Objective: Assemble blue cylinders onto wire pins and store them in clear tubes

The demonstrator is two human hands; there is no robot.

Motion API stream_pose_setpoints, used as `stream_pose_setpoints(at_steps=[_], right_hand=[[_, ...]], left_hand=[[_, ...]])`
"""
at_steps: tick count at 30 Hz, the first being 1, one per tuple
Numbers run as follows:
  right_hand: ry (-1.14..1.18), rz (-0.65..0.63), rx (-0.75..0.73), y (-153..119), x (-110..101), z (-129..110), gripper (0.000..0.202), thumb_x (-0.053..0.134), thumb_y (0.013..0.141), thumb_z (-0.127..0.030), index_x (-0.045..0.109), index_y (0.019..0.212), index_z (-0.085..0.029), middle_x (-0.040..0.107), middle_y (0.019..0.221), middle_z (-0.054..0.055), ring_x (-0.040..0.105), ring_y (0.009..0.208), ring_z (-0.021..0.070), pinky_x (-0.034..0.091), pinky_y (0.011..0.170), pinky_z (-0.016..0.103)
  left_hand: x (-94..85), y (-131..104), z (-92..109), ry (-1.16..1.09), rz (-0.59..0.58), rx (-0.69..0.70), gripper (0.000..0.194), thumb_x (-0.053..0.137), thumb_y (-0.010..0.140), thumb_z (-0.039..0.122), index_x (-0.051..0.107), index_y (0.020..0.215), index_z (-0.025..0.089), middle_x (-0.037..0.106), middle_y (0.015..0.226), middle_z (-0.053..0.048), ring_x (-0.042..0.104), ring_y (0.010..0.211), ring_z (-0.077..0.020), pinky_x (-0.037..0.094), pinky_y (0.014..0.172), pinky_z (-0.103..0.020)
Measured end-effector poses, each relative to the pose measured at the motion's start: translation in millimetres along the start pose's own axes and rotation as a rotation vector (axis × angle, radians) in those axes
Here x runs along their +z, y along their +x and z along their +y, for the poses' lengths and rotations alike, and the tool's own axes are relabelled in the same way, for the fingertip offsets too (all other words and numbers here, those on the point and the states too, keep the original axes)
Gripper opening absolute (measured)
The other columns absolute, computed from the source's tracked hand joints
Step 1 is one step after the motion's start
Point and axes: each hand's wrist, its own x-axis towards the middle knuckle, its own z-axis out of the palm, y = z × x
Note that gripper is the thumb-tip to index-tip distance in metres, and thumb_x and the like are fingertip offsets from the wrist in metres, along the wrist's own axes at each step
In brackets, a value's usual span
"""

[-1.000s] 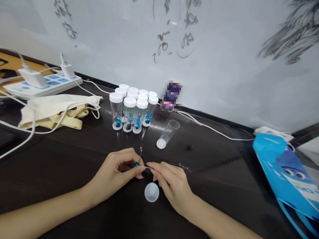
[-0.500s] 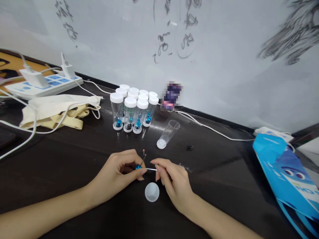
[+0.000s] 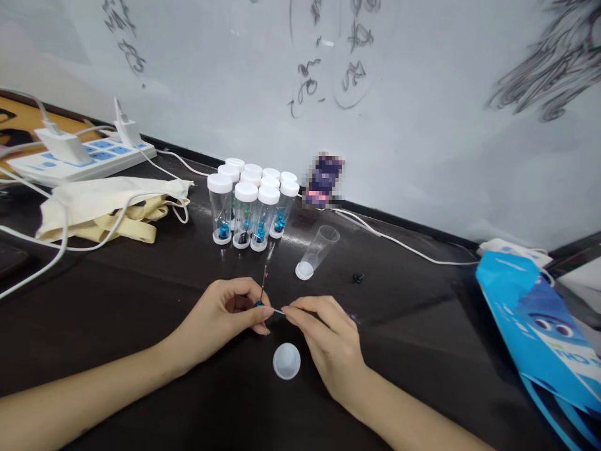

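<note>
Desk [image 3: 188,407] dark + glossy, both hands just above it, approx. centre. L hand [image 3: 228,313]: thumb + fingertips clamped on small shiny blue part [image 3: 258,304], mostly hidden by the grip, so exact shape n/a. Thin wire [image 3: 262,285] sticks up from it, pinkish bit near the top. R hand [image 3: 326,332]: thumb + index tips together, clamped on one end of thin pale rod [image 3: 278,311]; its other end meets L fingertips right by the blue part, can't tell if the two are joined. Rod spans the small gap btwn hands. White cap [image 3: 286,361] on desk below that gap, apart from both hands, hollow side prob. up. Clear tube [image 3: 319,250] w/ white base beyond R hand, top uncapped, slanted in view; can't tell if standing or lying. Small black piece [image 3: 358,277] on desk to its right. Group of capped tubes [image 3: 220,207] upright, close together, back of desk, left of the clear tube; blue + dark bits visible in the front ones. Phone [image 3: 323,181], pixelated, leans on whiteboard [image 3: 422,138] w/ black handwriting. Far left: power strip [image 3: 126,160] w/ white plugs + cables, cream cloth bag [image 3: 103,194] in front. Far right: blue bag [image 3: 535,313] w/ printed eyes.
</note>
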Motion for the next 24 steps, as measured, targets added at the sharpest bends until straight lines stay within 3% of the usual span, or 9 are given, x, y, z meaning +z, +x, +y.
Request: stream_pose_setpoints(at_steps=[7, 10, 14, 19, 21, 24], right_hand=[[0.039, -0.026, -0.008, -1.0, 0.2, -0.5, 0.024, 0.049, 0.095, -0.006, 0.065, 0.108, -0.019, 0.069, 0.097, 0.007, 0.064, 0.082, 0.0183, 0.051, 0.072, 0.033], [0.043, -0.059, 0.013, 0.1, -0.4, -1.1, 0.022, 0.045, 0.096, -0.007, 0.063, 0.103, -0.019, 0.069, 0.087, 0.006, 0.063, 0.075, 0.0183, 0.048, 0.068, 0.033], [-0.024, -0.127, -0.003, 1.0, -0.9, -2.1, 0.022, 0.039, 0.098, -0.009, 0.06, 0.101, -0.017, 0.065, 0.07, 0.003, 0.059, 0.059, 0.0158, 0.045, 0.061, 0.031], [-0.044, -0.118, 0.006, 0.1, -0.4, -3.7, 0.023, 0.04, 0.099, -0.01, 0.055, 0.115, -0.017, 0.072, 0.084, 0.004, 0.065, 0.066, 0.0144, 0.05, 0.078, 0.033], [-0.039, -0.124, 0.04, 1.5, -0.1, -4.0, 0.02, 0.042, 0.1, -0.013, 0.056, 0.113, -0.018, 0.071, 0.086, 0.004, 0.065, 0.068, 0.0151, 0.05, 0.077, 0.034], [-0.03, -0.115, 0.048, 4.5, -0.1, -3.7, 0.02, 0.045, 0.1, -0.018, 0.058, 0.114, -0.017, 0.07, 0.089, 0.008, 0.064, 0.077, 0.0182, 0.05, 0.073, 0.034]], left_hand=[[0.2, 0.9, 1.8, -0.052, -0.038, -0.054, 0.013, 0.072, 0.079, 0.024, 0.066, 0.073, 0.015, 0.064, 0.066, 0.004, 0.066, 0.061, -0.0108, 0.054, 0.061, -0.02], [1.4, 1.1, 1.7, -0.039, -0.048, -0.034, 0.013, 0.072, 0.079, 0.024, 0.066, 0.073, 0.014, 0.064, 0.066, 0.003, 0.067, 0.06, -0.0115, 0.054, 0.061, -0.021], [4.4, -3.1, 2.5, 0.092, -0.009, 0.096, 0.009, 0.069, 0.082, 0.022, 0.068, 0.075, 0.016, 0.062, 0.069, 0.003, 0.064, 0.061, -0.0112, 0.053, 0.062, -0.022], [5.4, -10.7, 5.0, 0.381, 0.045, 0.281, 0.011, 0.064, 0.086, 0.022, 0.07, 0.078, 0.019, 0.062, 0.076, 0.0, 0.062, 0.067, -0.013, 0.052, 0.06, -0.021], [3.9, -9.0, 5.1, 0.348, 0.052, 0.243, 0.012, 0.064, 0.086, 0.023, 0.069, 0.077, 0.018, 0.062, 0.073, 0.001, 0.063, 0.067, -0.0129, 0.053, 0.062, -0.022], [1.2, -2.1, 4.5, 0.125, 0.045, 0.076, 0.013, 0.067, 0.083, 0.025, 0.068, 0.074, 0.017, 0.061, 0.071, 0.002, 0.065, 0.064, -0.0125, 0.056, 0.065, -0.024]])
